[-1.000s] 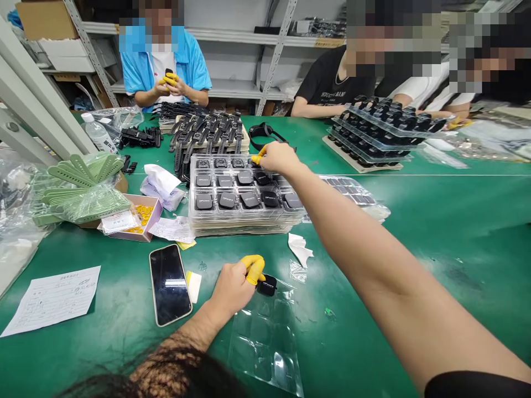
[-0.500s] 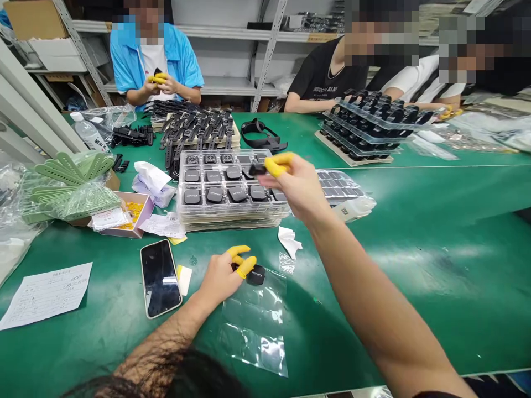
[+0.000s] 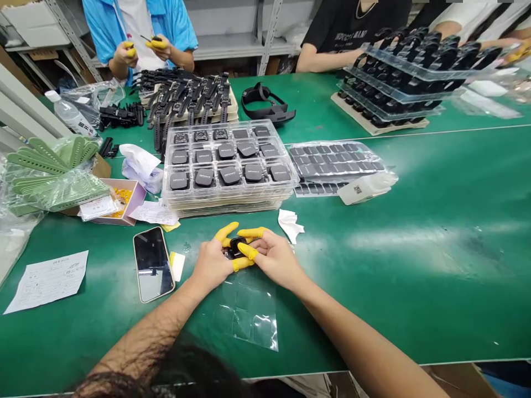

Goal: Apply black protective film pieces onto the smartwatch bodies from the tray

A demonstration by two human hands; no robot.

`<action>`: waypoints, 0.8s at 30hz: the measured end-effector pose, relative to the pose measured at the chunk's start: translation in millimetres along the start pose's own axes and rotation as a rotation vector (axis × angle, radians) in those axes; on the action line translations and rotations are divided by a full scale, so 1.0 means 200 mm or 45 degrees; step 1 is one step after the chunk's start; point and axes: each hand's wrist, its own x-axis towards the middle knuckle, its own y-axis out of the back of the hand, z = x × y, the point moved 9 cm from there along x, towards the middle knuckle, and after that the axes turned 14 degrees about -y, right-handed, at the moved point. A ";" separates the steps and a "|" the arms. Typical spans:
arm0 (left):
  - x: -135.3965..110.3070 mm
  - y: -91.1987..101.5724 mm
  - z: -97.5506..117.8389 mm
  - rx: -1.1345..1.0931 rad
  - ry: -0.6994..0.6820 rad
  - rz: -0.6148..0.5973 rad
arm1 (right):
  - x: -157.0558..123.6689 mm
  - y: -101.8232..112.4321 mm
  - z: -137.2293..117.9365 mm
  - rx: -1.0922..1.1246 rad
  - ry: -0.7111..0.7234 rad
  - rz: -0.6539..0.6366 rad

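A small black square watch case [image 3: 237, 247] sits between my two hands, just above a clear plastic sleeve [image 3: 248, 312] lying flat on the green bench. My left hand [image 3: 211, 262] and my right hand [image 3: 276, 258] meet around the case, and yellow finger cots cover several fingertips. Both hands pinch it, and my fingers hide most of it. Beyond them stands a stack of clear trays [image 3: 228, 202] holding rows of similar black cases.
A smartphone [image 3: 152, 264] lies left of my hands beside a paper sheet [image 3: 47, 282]. Black watch straps [image 3: 191, 97], green straps [image 3: 53, 171] and stacked trays of black straps [image 3: 398, 83] stand farther off. A co-worker's hands [image 3: 143, 51] work at the far side.
My right hand has come back from above the trays and joined my left hand over the sleeve. The view has tilted lower, and the case now sits between both hands.
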 end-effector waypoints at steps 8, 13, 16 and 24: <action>-0.02 0.00 0.01 0.004 -0.053 0.033 | 0.00 0.03 0.06 -0.097 0.065 0.219; -0.01 0.00 -0.01 -0.051 -0.028 0.068 | 0.02 0.04 0.02 0.035 0.077 0.211; -0.01 0.01 -0.02 -0.135 0.025 0.105 | -0.01 0.23 -0.11 -0.034 0.283 0.430; 0.00 0.02 -0.01 -0.072 0.043 0.096 | -0.21 0.49 -0.04 -1.041 0.549 0.594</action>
